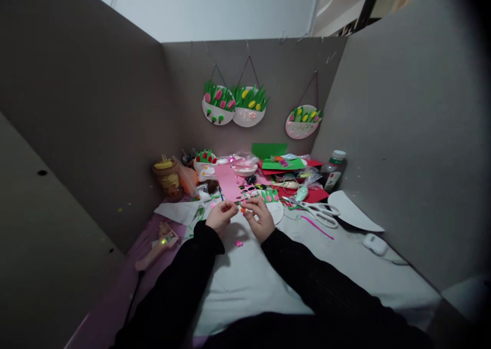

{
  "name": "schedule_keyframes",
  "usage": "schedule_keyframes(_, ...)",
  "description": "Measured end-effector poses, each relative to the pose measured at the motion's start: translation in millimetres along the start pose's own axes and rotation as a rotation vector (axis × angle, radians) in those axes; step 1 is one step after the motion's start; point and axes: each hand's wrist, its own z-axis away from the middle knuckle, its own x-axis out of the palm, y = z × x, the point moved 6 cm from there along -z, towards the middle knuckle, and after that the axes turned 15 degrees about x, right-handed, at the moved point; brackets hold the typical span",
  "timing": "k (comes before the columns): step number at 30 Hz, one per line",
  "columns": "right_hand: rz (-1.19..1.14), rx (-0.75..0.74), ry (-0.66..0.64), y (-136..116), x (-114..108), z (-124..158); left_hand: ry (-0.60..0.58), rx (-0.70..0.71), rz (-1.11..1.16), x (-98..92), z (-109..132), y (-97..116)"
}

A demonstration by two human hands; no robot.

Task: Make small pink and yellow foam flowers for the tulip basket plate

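- Head view: my left hand (221,217) and right hand (261,217) meet at centre frame, fingertips pinching a small pink foam piece (243,209) at the edge of the pink foam sheet (229,182); I judge I'm peeling or fitting it, which calls for fine fingertip control.
- Left of centre, a lidded jar (168,178) stands on the desk (245,277); contents unclear.
- Scissors (320,212) lie right of my hands.

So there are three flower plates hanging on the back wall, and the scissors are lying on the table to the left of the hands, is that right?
Not quite. The three flower plates do hang on the back wall, but the scissors lie on the table to the right of the hands, beyond the right hand, not beside the left hand. The head view shows it.
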Motion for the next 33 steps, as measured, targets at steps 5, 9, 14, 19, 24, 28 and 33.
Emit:
schedule_keyframes(5,0.009,0.012,0.011,-0.2,-0.7,-0.3,-0.041,-0.003,0.017,1.7,-0.1,-2.4)
schedule_keyframes(9,0.000,0.004,0.031,-2.6,-2.8,0.1,-0.053,-0.038,0.042,3.2,1.3,-3.1)
schedule_keyframes(14,-0.011,-0.050,0.044,-6.6,-4.4,0.7,-0.104,-0.049,0.057,6.8,2.9,-4.9)
schedule_keyframes(19,0.019,-0.134,0.041,-12.1,-1.8,2.0,-0.204,-0.043,0.015,9.7,3.9,-6.7)
schedule_keyframes(24,0.019,-0.140,0.058,-14.4,-3.3,2.0,-0.161,-0.046,0.025,11.2,5.1,-3.7)
schedule_keyframes(28,0.013,-0.112,0.050,-11.1,-3.9,1.2,-0.150,-0.077,0.061,11.8,5.9,-4.6)
schedule_keyframes(33,-0.008,-0.075,0.052,-6.3,-3.5,0.8,-0.187,-0.089,0.080,12.1,6.6,-4.4)
